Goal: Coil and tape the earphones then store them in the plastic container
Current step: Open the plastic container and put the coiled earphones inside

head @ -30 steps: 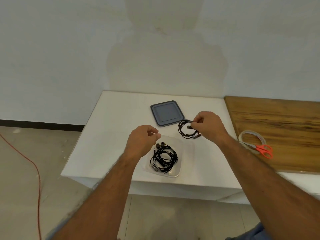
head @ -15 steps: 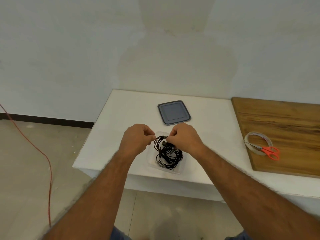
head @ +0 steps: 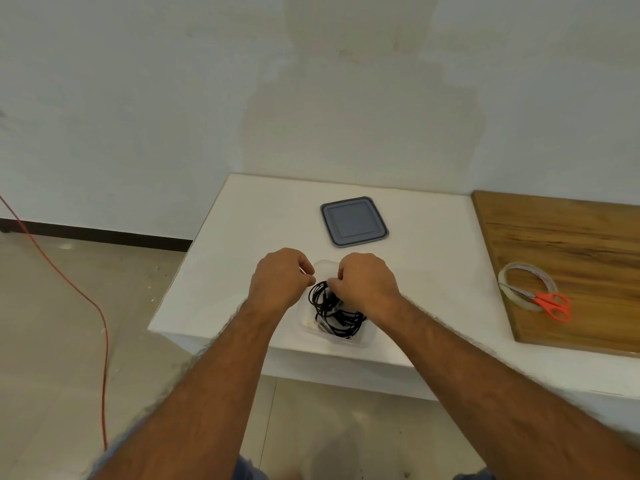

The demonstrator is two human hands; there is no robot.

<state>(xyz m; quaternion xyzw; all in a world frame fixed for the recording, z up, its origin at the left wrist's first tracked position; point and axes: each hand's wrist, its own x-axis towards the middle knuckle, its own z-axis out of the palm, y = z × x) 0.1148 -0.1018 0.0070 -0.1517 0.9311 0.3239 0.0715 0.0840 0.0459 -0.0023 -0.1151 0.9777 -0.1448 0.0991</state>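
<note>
A clear plastic container [head: 360,341] sits near the front edge of the white table [head: 263,216]. Black coiled earphones [head: 337,318] lie inside it. My right hand [head: 365,284] is over the container, its fingers pinching a black earphone coil at the container's left side. My left hand [head: 280,280] hovers just left of the container's rim with its fingers curled closed; I see nothing in it. The two hands nearly touch.
The container's grey lid [head: 353,221] lies flat farther back on the table. On the wooden board [head: 571,251] to the right rest a roll of clear tape [head: 526,280] and orange-handled scissors [head: 550,304]. A red cable [head: 86,299] runs across the floor at left.
My right hand carried the earphone coil from the table behind the container leftward and down into the container. My left hand stayed beside the container's left rim.
</note>
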